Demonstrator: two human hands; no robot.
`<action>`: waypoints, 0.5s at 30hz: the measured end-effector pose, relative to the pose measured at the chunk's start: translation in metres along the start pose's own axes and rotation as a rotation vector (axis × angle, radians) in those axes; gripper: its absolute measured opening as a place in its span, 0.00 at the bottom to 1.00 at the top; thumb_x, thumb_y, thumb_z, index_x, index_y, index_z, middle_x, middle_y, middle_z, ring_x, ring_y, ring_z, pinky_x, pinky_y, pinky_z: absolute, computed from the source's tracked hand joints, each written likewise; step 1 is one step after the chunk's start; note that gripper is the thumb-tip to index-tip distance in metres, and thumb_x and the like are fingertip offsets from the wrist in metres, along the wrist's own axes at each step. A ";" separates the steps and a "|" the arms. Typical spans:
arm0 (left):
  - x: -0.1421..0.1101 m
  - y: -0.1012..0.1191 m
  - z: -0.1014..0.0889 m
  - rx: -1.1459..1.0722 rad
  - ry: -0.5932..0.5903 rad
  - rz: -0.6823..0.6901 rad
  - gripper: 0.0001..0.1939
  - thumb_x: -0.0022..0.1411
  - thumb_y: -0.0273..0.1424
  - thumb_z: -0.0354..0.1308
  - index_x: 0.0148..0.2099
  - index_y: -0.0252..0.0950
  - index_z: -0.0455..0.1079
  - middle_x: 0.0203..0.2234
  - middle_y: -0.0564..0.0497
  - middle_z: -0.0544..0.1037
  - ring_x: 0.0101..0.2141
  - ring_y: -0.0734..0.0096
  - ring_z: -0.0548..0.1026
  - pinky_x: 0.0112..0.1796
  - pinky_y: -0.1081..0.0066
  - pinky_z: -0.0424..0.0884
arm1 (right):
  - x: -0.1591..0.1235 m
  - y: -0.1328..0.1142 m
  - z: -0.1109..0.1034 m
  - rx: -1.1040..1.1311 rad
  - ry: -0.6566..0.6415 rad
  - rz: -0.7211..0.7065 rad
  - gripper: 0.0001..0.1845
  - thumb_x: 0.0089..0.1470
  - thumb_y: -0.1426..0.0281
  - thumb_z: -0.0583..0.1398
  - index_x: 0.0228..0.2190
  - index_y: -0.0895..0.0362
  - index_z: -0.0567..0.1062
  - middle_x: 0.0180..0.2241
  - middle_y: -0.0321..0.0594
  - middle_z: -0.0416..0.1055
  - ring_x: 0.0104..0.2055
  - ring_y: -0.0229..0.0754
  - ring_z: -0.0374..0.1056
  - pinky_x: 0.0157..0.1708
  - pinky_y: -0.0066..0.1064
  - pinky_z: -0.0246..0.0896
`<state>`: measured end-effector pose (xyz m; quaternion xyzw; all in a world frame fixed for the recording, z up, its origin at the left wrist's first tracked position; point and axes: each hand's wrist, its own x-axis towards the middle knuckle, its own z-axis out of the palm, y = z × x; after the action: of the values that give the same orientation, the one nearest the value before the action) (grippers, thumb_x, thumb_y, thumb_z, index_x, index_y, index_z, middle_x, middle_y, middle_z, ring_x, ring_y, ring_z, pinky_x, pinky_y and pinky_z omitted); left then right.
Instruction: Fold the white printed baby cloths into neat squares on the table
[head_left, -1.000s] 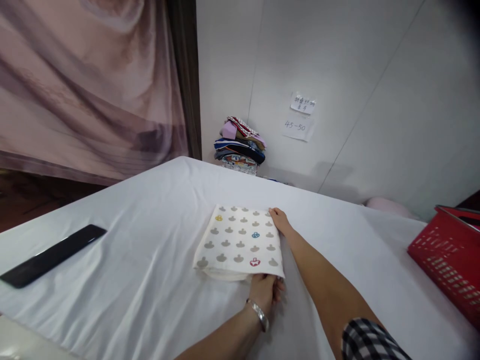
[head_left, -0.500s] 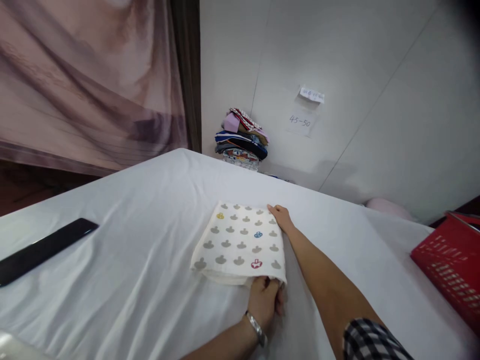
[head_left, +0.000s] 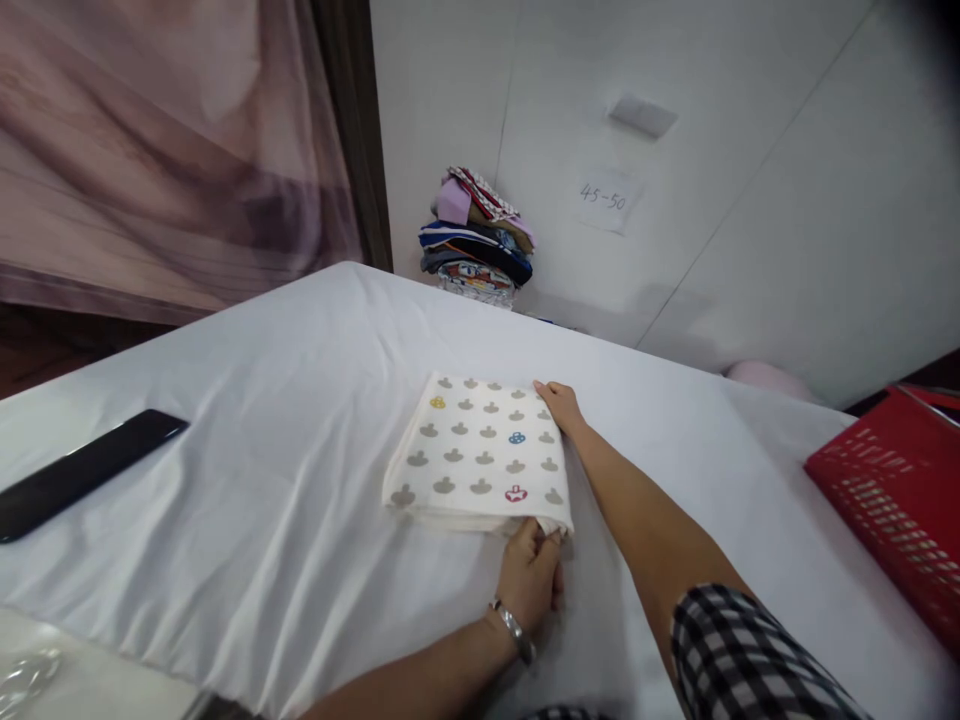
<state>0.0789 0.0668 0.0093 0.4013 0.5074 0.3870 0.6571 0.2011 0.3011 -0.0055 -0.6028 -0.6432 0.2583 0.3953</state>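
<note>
A folded white cloth (head_left: 472, 445) with grey mushroom-like prints and a few coloured ones lies flat on the white sheet. My left hand (head_left: 531, 570), with a silver bracelet (head_left: 513, 630) at the wrist, pinches the near right corner, thumb on top and fingers curled beneath. At the far right corner, my right hand (head_left: 561, 405) is closed on the edge; its fingertips are partly hidden. Several layers show along the cloth's near and left edges.
A black flat object (head_left: 90, 470) lies at the left. On the right stands a red perforated basket-like container (head_left: 885, 490). Beyond the far edge, a pile of folded clothes (head_left: 476, 240) rests against the wall, near a paper marked 45-50 (head_left: 607, 202). A pink curtain (head_left: 165, 150) hangs at left.
The whole scene sits higher in the picture as the camera has moved. My left thumb now shows on top of the cloth's near edge. Both hands stay at the same corners.
</note>
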 end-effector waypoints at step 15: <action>0.004 -0.010 -0.008 0.569 -0.102 0.303 0.18 0.59 0.30 0.44 0.18 0.36 0.59 0.12 0.55 0.66 0.17 0.77 0.66 0.24 0.76 0.59 | -0.011 -0.004 -0.006 -0.206 0.028 0.018 0.24 0.49 0.51 0.51 0.13 0.54 0.56 0.14 0.30 0.53 0.22 0.35 0.50 0.25 0.28 0.44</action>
<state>0.0728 0.0674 -0.0029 0.6587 0.4960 0.3024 0.4782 0.2033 0.2895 -0.0016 -0.6497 -0.6552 0.1857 0.3378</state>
